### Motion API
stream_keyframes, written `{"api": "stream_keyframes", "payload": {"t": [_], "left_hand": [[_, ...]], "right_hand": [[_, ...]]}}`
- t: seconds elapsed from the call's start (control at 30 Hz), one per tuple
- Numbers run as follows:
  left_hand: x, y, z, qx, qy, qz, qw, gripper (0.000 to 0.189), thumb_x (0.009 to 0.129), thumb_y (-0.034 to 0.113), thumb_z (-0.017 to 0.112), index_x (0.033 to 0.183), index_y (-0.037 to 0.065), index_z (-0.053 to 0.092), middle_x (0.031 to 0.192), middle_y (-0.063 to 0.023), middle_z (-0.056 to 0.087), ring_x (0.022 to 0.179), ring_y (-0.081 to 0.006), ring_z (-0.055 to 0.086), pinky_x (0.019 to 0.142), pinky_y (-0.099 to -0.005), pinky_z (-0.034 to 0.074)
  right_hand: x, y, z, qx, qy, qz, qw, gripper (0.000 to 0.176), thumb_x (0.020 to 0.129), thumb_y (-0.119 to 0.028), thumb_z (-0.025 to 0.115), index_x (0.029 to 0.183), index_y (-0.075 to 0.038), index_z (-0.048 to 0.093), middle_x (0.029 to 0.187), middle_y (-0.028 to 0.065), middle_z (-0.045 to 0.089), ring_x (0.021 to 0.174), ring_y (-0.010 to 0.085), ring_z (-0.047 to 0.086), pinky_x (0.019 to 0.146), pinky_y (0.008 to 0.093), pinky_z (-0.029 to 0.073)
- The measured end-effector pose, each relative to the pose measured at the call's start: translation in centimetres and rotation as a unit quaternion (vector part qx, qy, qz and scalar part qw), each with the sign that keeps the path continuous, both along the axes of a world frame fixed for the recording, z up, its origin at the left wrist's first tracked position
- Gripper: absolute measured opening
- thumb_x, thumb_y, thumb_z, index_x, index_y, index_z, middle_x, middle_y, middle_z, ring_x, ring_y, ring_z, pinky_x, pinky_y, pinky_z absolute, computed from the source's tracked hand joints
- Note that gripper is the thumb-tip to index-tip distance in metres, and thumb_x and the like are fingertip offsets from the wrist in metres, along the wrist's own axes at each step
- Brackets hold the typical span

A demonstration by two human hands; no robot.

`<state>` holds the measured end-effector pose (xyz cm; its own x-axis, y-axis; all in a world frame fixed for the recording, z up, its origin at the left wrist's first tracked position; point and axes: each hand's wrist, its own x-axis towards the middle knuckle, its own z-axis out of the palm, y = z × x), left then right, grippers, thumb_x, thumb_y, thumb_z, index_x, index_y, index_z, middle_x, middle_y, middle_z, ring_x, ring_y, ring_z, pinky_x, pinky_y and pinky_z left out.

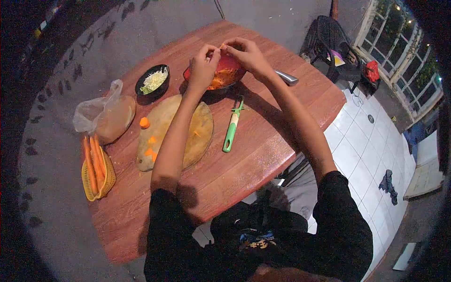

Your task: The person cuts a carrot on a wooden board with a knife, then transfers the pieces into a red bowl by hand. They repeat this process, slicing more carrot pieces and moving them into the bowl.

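Note:
Over a red bowl (228, 70) that holds orange shreds, my left hand (205, 66) and my right hand (246, 56) meet at the fingertips. Both pinch a small orange piece (222, 45) between them; its shape is too small to tell. Below the bowl lies a green and white peeler (232, 124). Under my left forearm is a round wooden board (199, 134), with an orange carrot chunk (144, 122) and several carrot bits on its left part. A knife's metal handle (287, 77) shows to the right of my right hand.
Left of the board are a black bowl (163, 89) of pale shreds, a plastic bag (105, 113) and a yellow basket (110, 176) of carrots, all on the wooden table (235, 181). A dark chair (329, 37) stands beyond the table at the right.

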<state>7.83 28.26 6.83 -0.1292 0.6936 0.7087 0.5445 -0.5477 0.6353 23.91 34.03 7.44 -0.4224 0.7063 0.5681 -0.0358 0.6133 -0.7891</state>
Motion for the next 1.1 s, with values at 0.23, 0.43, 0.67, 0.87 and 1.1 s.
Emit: {"api": "stream_keyframes", "payload": {"t": [0.23, 0.43, 0.67, 0.87, 1.1], "left_hand": [[-0.1, 0.3, -0.1, 0.008, 0.026, 0.000, 1.000, 0.017, 0.091, 0.019, 0.063, 0.094, 0.002, 0.063, 0.070, -0.0094, 0.063, 0.060, -0.0143, 0.055, 0.059, -0.0309, 0.045], [-0.3, 1.0, -0.5, 0.079, 0.026, -0.001, 0.997, 0.018, 0.089, 0.019, 0.067, 0.098, 0.004, 0.063, 0.078, -0.0059, 0.064, 0.068, -0.0109, 0.057, 0.061, -0.0274, 0.046], [-0.1, 0.3, 0.1, -0.040, -0.004, -0.006, 0.999, 0.025, 0.088, 0.016, 0.070, 0.107, 0.005, 0.056, 0.086, -0.0034, 0.065, 0.059, -0.0047, 0.046, 0.055, -0.0250, 0.040], [-0.5, 0.7, -0.3, -0.035, -0.022, -0.037, 0.998, 0.035, 0.086, 0.011, 0.069, 0.114, 0.004, 0.050, 0.095, -0.0086, 0.065, 0.071, -0.0088, 0.057, 0.065, -0.0250, 0.047], [-0.6, 1.7, -0.9, -0.066, -0.162, -0.136, 0.975, 0.041, 0.088, 0.007, 0.065, 0.119, 0.002, 0.039, 0.099, -0.0119, 0.065, 0.091, -0.0162, 0.064, 0.077, -0.0267, 0.051]], "right_hand": [[-0.1, 0.4, -0.2, -0.023, -0.002, -0.010, 1.000, 0.024, 0.093, -0.019, 0.065, 0.105, 0.001, 0.067, 0.096, 0.0050, 0.068, 0.087, 0.0104, 0.061, 0.079, 0.0253, 0.050], [0.1, 1.0, -0.6, 0.010, -0.032, -0.029, 0.999, 0.023, 0.093, -0.019, 0.064, 0.104, 0.001, 0.068, 0.094, 0.0059, 0.069, 0.084, 0.0103, 0.062, 0.076, 0.0266, 0.051], [0.5, -0.2, 0.3, -0.001, -0.058, -0.044, 0.997, 0.023, 0.092, -0.019, 0.065, 0.102, 0.002, 0.069, 0.092, 0.0057, 0.070, 0.083, 0.0096, 0.061, 0.074, 0.0272, 0.050], [0.4, 0.2, 0.0, 0.046, -0.079, -0.035, 0.995, 0.023, 0.091, -0.018, 0.065, 0.102, 0.002, 0.069, 0.089, 0.0071, 0.070, 0.081, 0.0103, 0.061, 0.073, 0.0284, 0.051], [0.2, -0.8, 0.1, 0.119, -0.074, -0.057, 0.989, 0.021, 0.090, -0.015, 0.066, 0.100, 0.004, 0.065, 0.088, 0.0112, 0.070, 0.082, 0.0129, 0.065, 0.076, 0.0308, 0.053]]}}
